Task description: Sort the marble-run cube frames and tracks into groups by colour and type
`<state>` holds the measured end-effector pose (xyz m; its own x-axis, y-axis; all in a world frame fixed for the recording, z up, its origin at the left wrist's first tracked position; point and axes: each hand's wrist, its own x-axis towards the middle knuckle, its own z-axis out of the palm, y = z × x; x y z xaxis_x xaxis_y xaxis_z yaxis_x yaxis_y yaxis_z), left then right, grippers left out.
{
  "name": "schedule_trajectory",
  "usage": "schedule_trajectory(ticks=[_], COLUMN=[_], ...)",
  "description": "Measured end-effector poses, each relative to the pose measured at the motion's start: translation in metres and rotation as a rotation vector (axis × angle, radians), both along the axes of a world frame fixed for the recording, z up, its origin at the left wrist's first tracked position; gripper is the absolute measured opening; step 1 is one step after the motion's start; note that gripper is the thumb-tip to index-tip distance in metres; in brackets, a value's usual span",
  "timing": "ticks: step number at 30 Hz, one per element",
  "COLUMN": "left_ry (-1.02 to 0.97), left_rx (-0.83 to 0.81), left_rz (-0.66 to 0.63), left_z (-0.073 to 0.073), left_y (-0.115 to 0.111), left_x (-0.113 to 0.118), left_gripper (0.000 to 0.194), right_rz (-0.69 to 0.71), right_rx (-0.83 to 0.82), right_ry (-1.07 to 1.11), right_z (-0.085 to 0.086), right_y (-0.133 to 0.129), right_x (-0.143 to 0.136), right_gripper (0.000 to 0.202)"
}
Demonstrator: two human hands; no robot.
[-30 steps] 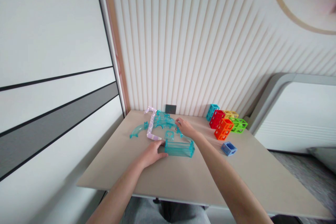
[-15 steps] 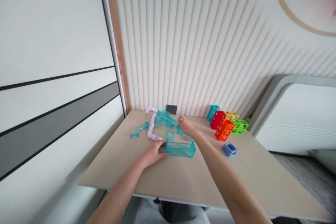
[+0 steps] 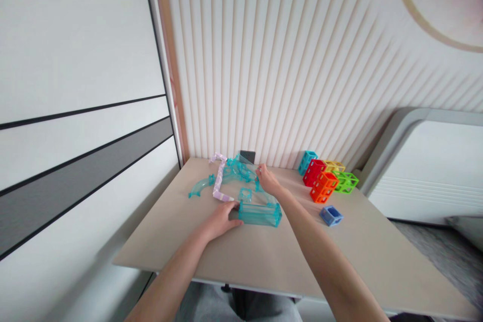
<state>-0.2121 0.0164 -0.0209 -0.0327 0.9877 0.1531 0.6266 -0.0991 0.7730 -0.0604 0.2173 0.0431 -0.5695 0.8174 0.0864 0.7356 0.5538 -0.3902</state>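
My left hand rests on the tabletop, thumb and fingers curved round the left end of a see-through teal block column lying on its side. Beyond it, my right hand is closed in a pinch on a clear teal track piece, whose gripped part is mostly hidden by the fingers. To the left of that hand, more teal track pieces lie jumbled near the wall. A small teal square frame lies between the hands. A curved teal track is farther left.
A bent lilac-and-white strip lies behind my left hand. At the right stand red blocks, orange blocks, green blocks, yellow blocks and teal blocks; a blue block is nearer. A dark socket is on the wall.
The teal track pieces by my right hand have shifted and tilted slightly, one edge now rising higher. Both hands stay in nearly the same place.
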Motion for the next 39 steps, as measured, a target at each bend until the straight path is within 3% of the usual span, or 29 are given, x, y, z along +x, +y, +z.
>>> schedule_trajectory(ticks=[29, 39], left_ry=[-0.016, -0.005], left_rx=[0.005, -0.009], left_rz=[0.006, 0.015], left_z=[0.000, 0.003], left_y=[0.000, -0.002], left_x=[0.000, 0.001], left_gripper=[0.053, 0.051], right_rz=[-0.124, -0.166], right_rx=[0.066, 0.109], right_ry=[0.165, 0.079], right_z=[0.000, 0.018], right_y=[-0.001, -0.004], right_x=[-0.004, -0.007], right_gripper=[0.025, 0.032])
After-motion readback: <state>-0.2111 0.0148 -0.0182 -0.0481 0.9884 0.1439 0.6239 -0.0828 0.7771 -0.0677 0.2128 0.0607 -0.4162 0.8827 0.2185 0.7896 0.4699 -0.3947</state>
